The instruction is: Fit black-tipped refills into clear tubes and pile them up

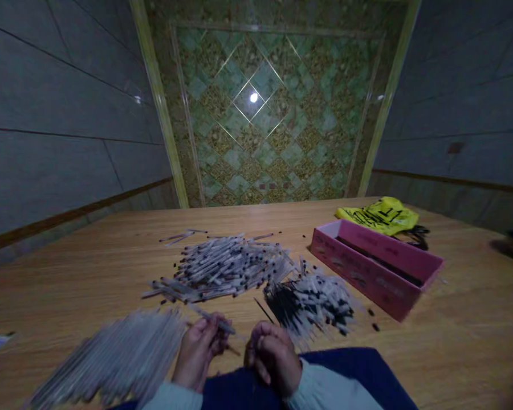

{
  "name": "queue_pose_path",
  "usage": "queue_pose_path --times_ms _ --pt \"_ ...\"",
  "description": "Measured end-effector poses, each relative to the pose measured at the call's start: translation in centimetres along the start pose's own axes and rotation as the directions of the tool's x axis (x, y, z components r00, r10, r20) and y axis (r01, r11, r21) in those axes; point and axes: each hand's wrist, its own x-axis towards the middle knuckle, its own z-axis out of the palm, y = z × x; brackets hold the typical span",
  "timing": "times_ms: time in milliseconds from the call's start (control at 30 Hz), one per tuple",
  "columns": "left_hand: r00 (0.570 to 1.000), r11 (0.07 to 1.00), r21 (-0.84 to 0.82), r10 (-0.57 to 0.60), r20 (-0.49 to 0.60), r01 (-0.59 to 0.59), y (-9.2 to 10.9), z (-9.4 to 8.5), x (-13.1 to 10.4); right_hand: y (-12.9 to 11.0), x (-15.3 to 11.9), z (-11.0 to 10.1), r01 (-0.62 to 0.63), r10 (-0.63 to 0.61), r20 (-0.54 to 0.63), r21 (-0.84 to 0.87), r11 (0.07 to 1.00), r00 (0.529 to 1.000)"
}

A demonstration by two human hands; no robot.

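Note:
Over the table's near edge, my left hand [202,344] pinches a slim translucent pen [216,322] between thumb and fingers. My right hand [271,353] is just to its right, fingers curled together; whatever may be inside is hidden. Left of my left hand lies a bundle of long clear tubes [119,356], side by side. Beyond the hands is a heap of slim pens [231,265] with dark ends. Near my right hand spreads another heap of small clear pieces with black ends [325,299], beside thin black sticks [284,304].
A pink open box [367,273] stands on the wooden table [465,330] at the right, with a yellow bag [380,215] behind it. Small black bits [375,327] lie near the box. A tiled wall closes off the far side. Something dark sits at the right edge.

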Motion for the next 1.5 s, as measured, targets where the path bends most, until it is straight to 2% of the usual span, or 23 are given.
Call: queue_pose_path --times_ms 100,167,300,367,467,567,667,733,833,900,933,967,1000,1067,1133,1233,1300,1333,1400,1500 --pt "1.000 1.000 0.016 -0.004 0.019 0.004 0.0 0.1 -0.4 -1.0 0.1 0.1 -0.084 0.083 -0.023 -0.034 0.996 0.996" --pt "0.999 0.999 0.032 -0.005 0.035 0.004 0.0 0.3 -0.6 -1.1 0.2 0.1 -0.114 0.110 -0.040 -0.114 0.987 0.993" --pt "0.997 0.998 0.066 -0.010 0.074 0.005 -0.2 0.5 -0.7 -0.5 0.4 -0.1 -0.022 0.010 -0.038 -0.336 0.941 0.999" --pt "0.997 0.998 0.051 -0.024 0.075 0.020 -0.3 0.3 -0.5 -0.4 0.4 -0.3 -0.012 0.004 -0.023 -0.383 0.924 1.000" --pt "0.996 0.994 -0.095 -0.056 0.067 0.062 -0.3 -0.2 0.1 -1.4 0.1 -0.4 -0.104 0.134 0.053 -0.373 0.922 0.990" --pt "0.985 0.941 -0.323 -0.053 0.163 0.104 -0.1 -0.9 0.6 -2.9 -0.6 -0.5 -0.184 0.306 0.241 -0.423 0.887 0.921" --pt "0.960 0.882 -0.458 0.028 0.280 0.108 0.1 -1.4 0.9 -3.7 -1.1 -0.9 -0.209 0.427 0.361 -0.508 0.836 0.829" --pt "0.936 0.848 -0.515 0.074 0.343 0.122 0.0 -1.7 1.0 -3.8 -1.2 -1.3 -0.240 0.489 0.392 -0.535 0.810 0.779" --pt "0.875 0.800 -0.570 0.128 0.467 0.187 -0.1 -2.1 1.4 -4.2 -1.2 -1.9 -0.264 0.550 0.415 -0.570 0.778 0.725" --pt "0.835 0.778 -0.589 0.164 0.525 0.218 -0.2 -2.3 1.6 -5.0 -1.0 -2.3 -0.246 0.555 0.413 -0.597 0.764 0.722" --pt "0.823 0.771 -0.597 0.178 0.539 0.224 -0.2 -2.3 1.6 -5.5 -0.8 -2.4 -0.222 0.536 0.398 -0.609 0.761 0.745" --pt "0.820 0.766 -0.604 0.188 0.541 0.223 -0.2 -2.3 1.7 -6.2 -0.6 -2.6 -0.185 0.498 0.365 -0.630 0.754 0.787" --pt "0.824 0.763 -0.609 0.193 0.533 0.215 -0.2 -2.2 1.7 -6.9 -0.4 -2.8 -0.131 0.440 0.304 -0.681 0.721 0.845" --pt "0.844 0.766 -0.613 0.190 0.501 0.192 -0.2 -2.1 1.7 -8.1 0.0 -3.3 -0.032 0.273 0.148 -0.827 0.561 0.950" --pt "0.877 0.782 -0.602 0.167 0.450 0.161 -0.3 -1.9 1.5 -8.9 0.3 -3.8 -0.007 0.117 0.037 -0.934 0.358 0.992" --pt "0.936 0.827 -0.556 0.126 0.329 0.084 -0.3 -1.7 1.2 -9.2 0.2 -4.3 -0.045 -0.002 -0.045 -0.998 0.046 0.999" --pt "0.964 0.860 -0.510 0.102 0.244 0.039 -0.1 -1.5 1.0 -8.9 -0.1 -4.3 -0.087 -0.059 -0.077 -0.979 -0.184 0.995" --pt "0.974 0.873 -0.487 0.085 0.212 0.030 0.0 -1.4 0.8 -8.7 -0.3 -4.3 -0.102 -0.073 -0.085 -0.958 -0.266 0.994" --pt "0.987 0.896 -0.443 0.050 0.156 0.025 0.3 -1.1 0.5 -8.4 -0.5 -4.1 -0.120 -0.084 -0.097 -0.932 -0.341 0.992" --pt "0.998 0.939 -0.343 0.037 0.050 -0.018 0.9 -0.5 0.0 -8.4 -0.5 -3.9 -0.148 -0.126 -0.109 -0.918 -0.367 0.986"
